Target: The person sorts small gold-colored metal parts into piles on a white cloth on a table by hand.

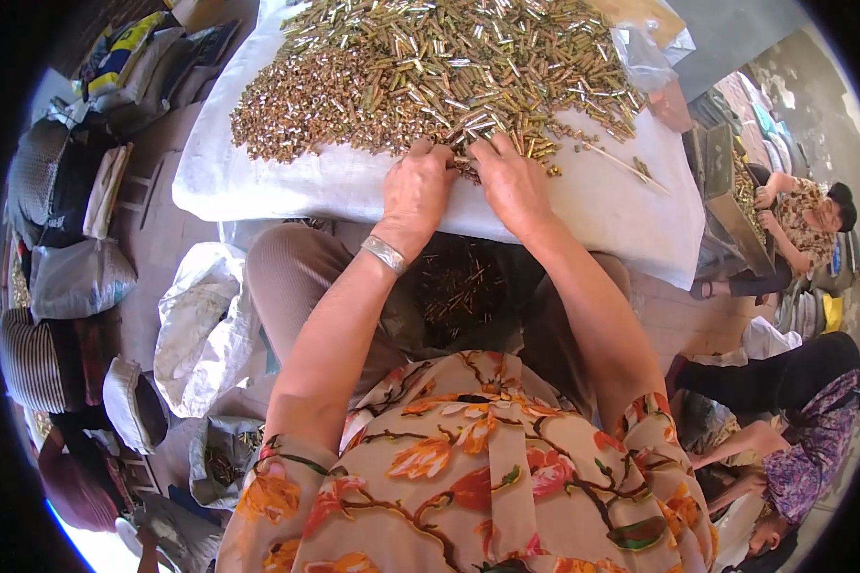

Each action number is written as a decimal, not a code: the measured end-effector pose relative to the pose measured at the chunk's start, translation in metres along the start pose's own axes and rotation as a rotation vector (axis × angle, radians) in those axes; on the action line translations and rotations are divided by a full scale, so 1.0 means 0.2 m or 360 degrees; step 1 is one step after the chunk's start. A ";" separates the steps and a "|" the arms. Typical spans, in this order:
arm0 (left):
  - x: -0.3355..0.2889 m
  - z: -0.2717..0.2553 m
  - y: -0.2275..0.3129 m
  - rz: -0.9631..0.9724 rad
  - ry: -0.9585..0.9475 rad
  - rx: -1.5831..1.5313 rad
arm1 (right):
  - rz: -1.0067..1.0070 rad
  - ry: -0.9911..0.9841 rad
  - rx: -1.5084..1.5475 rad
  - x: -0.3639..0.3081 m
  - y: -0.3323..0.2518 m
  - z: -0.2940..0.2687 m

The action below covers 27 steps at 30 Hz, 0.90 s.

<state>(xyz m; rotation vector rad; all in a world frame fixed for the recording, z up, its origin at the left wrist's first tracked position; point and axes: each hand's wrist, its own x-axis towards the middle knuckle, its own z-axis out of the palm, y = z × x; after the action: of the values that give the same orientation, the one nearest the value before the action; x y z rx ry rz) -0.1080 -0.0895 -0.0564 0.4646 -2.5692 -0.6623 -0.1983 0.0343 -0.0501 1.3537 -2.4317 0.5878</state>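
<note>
My left hand (419,188) and my right hand (513,186) meet at the near edge of a heap on a white cloth-covered table (287,196). Both hands are closed, fingertips pinched on a small brass-coloured metal part (463,163) between them; its exact shape is mostly hidden by the fingers. Left of them, the heap is small, short nut-like pieces (301,105). Ahead and to the right lie longer, brass-coloured metal sleeves (506,72), heaped loosely. A thin pale stick (626,166) rests on the cloth right of my right hand, with a few loose pieces around it.
Between my knees is a dark container (459,291) holding slim metal pieces. A white woven sack (201,329) and an open bag of metal parts (225,463) stand on the left. At right, a co-worker (812,224) reaches into a tray (736,205); another person (812,449) bends lower down.
</note>
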 end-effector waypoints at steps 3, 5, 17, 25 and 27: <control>0.00 -0.02 0.02 -0.0001 -0.0098 0.0248 | -0.0106 -0.0019 -0.0063 0.01 -0.02 -0.01; -0.02 0.00 0.02 0.0042 -0.0051 0.0292 | -0.0054 -0.0190 -0.0118 0.03 -0.02 -0.01; -0.03 0.06 0.05 -0.0006 0.0133 0.0448 | 0.0503 0.0023 0.1210 -0.29 -0.03 -0.17; -0.37 -0.22 0.17 -0.0549 -0.0384 -0.1719 | 0.0880 -0.0009 0.1566 -0.53 -0.22 -0.46; -0.45 -0.25 0.22 -0.0625 -0.0406 -0.2072 | 0.0635 0.0073 0.1409 -0.54 -0.27 -0.51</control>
<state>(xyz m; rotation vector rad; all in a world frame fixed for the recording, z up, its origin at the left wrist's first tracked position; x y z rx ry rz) -0.0155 -0.0335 -0.0234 0.3983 -1.6603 -2.3473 -0.0900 0.1374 0.0018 1.0423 -2.4936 1.9316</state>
